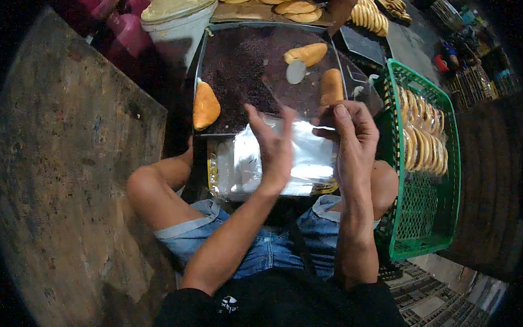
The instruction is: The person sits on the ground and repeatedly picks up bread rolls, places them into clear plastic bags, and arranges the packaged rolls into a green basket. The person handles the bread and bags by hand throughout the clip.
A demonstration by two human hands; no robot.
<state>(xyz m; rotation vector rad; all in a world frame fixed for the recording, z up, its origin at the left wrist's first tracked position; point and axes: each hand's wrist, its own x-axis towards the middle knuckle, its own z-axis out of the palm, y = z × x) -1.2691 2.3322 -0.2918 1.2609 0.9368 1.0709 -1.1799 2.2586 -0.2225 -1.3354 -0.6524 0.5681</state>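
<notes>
My left hand [273, 142] is over a stack of clear plastic bags [304, 165], thumb and fingers apart, with nothing visible held. My right hand [357, 136] is raised at the stack's right side, its thumb and fingertips drawn together; whether something thin is between them cannot be told. Beyond both hands lies a metal tray [197, 66] spread with dark brown granules [235, 54]. One bread roll [332, 86] rests just past my right fingertips. Another roll [306, 54] lies farther back, beside a grey rounded piece [296, 71]. At the tray's left edge is a third bread piece [206, 105].
On my right stands a green plastic crate [450, 204] with rows of bagged bread [424, 147]. A white tub [175, 35] of pale cream is at the back left. More bread [298, 10] sits behind the tray. A wooden board [80, 157] spans the left.
</notes>
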